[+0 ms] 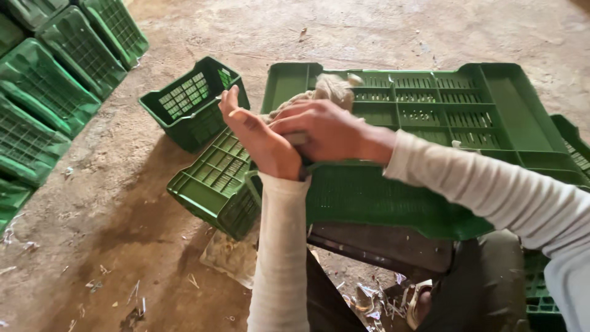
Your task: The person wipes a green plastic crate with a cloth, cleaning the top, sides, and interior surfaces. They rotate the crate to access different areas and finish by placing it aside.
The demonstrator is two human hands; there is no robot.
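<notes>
A large green plastic crate (467, 117) lies tilted across my lap, its slatted side facing up. My left hand (261, 141) is raised at the crate's near left edge, fingers together and pointing up. My right hand (329, 129) crosses over it, curled around a small grey object and touching a frayed bundle of beige twine (332, 89) that rests on the crate. What the right fingers pinch is mostly hidden. Both arms wear pale long sleeves.
A smaller green crate (212, 181) leans below the big one, and another (187, 101) stands upright on the dirt floor behind it. Several stacked green crates (43, 86) line the left edge. Straw bits and scraps litter the ground (123, 295).
</notes>
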